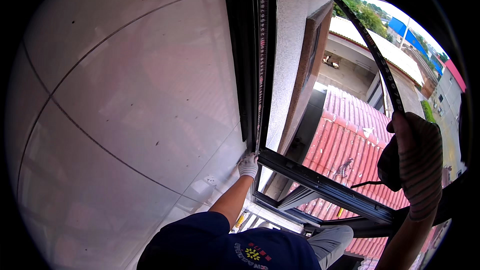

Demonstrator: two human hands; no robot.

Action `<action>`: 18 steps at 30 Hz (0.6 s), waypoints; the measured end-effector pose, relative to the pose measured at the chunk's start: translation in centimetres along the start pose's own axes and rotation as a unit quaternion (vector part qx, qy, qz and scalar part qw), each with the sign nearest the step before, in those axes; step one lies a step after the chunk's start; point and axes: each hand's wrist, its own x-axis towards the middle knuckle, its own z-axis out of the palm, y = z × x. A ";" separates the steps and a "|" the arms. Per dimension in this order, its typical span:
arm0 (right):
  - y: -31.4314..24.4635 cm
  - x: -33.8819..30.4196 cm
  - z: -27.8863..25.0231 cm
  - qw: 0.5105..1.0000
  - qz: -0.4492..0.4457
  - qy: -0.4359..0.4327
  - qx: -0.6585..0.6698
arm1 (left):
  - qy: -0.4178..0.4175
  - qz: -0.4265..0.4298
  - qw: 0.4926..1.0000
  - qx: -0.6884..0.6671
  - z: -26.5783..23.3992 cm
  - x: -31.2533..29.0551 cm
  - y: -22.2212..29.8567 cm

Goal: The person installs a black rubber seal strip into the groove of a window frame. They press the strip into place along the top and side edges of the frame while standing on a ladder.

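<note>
As the striped-gloved right hand clenches a black tape-measure case, a pale-marked black blade runs lengthwise up the dark metal window frame from the nearer, pale-gloved left hand, whose fingers' hold cannot be told.

You have two hands in view: one left hand, farther off, and one right hand, on the right. Two striped gloves, one per hand. One tape, seen in two runs: one straight at the centre, one curving down on the right. One tape case and one dark strap, both at your right hand. One tiled wall on the left. Near you, one shirt with one yellow emblem, and one knee. Outside on the right, one red tiled roof; beyond it, one white roof; far off, one large blue roof.
</note>
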 end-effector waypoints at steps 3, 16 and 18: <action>0.2 0.0 0.4 1.000 -0.019 0.012 0.009 | 0.017 0.001 1.000 0.021 -0.6 0.2 -0.9; 12.0 -8.7 1.4 0.996 -0.033 -0.078 0.016 | -0.046 0.073 0.995 -0.052 0.4 -3.5 1.6; 13.7 -13.8 0.5 0.984 0.055 -0.136 0.099 | -0.060 0.122 0.987 -0.081 -1.8 -6.8 4.8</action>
